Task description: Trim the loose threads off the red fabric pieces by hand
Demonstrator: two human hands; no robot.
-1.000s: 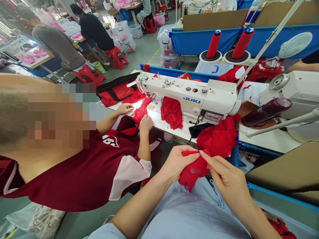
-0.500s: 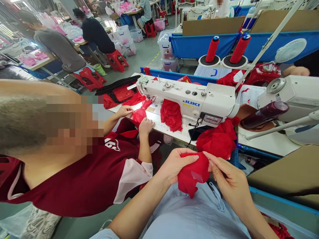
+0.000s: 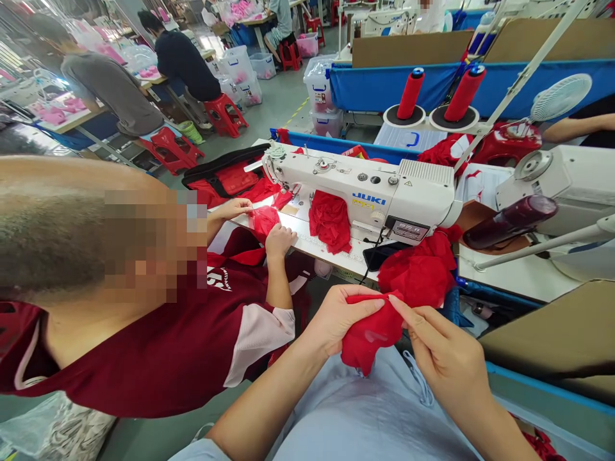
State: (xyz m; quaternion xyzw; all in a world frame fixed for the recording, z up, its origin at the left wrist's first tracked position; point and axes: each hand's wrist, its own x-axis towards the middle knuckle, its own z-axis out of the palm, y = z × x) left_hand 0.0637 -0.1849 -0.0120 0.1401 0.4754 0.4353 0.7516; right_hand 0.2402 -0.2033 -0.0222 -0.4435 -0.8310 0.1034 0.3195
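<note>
A small piece of red fabric [image 3: 369, 336] hangs between my two hands above my lap. My left hand [image 3: 339, 318] grips its upper left part, thumb on top. At the upper right edge, the fingertips of my right hand [image 3: 432, 333] pinch the cloth close to my left thumb. Just beyond my hands lies a heap of red fabric [image 3: 418, 272] at the table's edge. Behind it stands a white sewing machine [image 3: 355, 186] with a red bundle [image 3: 330, 221] under its arm.
On the left, a seated person in a maroon shirt [image 3: 158, 358] holds red fabric [image 3: 264, 221] at the machine. Cardboard [image 3: 552, 326] and a blue-edged bin [image 3: 548, 390] are at the right. Two red thread cones [image 3: 410, 94] stand behind the machine.
My right fingertips have shifted slightly left, nearer my left thumb, and the cloth's top edge is now folded. The neighbouring person's hands and red fabric have moved slightly left.
</note>
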